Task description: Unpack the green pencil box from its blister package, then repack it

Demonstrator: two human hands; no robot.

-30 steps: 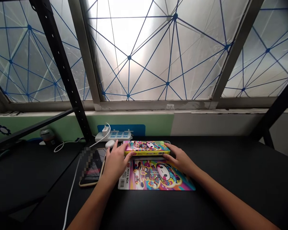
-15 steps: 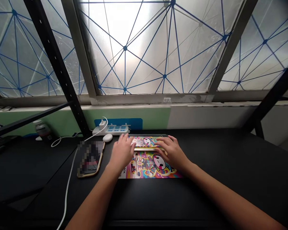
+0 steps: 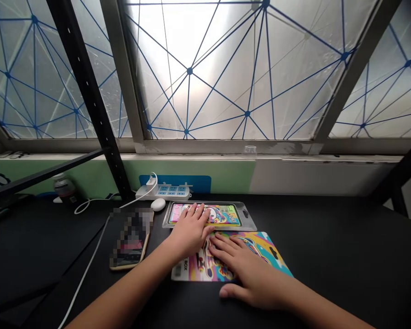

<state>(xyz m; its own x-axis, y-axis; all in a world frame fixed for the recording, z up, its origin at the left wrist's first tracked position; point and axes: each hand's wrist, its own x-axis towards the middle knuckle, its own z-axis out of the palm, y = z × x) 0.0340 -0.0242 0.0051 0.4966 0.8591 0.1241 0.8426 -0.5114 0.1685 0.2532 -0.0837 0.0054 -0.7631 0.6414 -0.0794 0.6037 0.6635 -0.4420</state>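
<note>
My left hand [image 3: 191, 230] lies with fingers stretched out on a colourful printed box [image 3: 226, 214], which sits in a clear plastic blister tray [image 3: 248, 219]. My right hand [image 3: 243, 265] rests flat, fingers spread, on a bright cartoon-printed backing card [image 3: 274, 256] just in front of the tray. The card has a hang hole near its right edge and a white strip with a barcode at its left end. Parts of the card and the box's middle are hidden under my hands.
Left of the card lies a smartphone [image 3: 132, 240] with a blurred screen. Behind it are a white oval case [image 3: 158, 204] and a white power strip [image 3: 173, 192] with a charger. A white cable [image 3: 89, 269] runs down the black desk [image 3: 345, 256]. A bottle [image 3: 64, 186] stands further left.
Both hands have shifted: the left now lies flat over the box, and the right has come down nearer onto the card. More of the tray and card shows. The view has tilted slightly.
</note>
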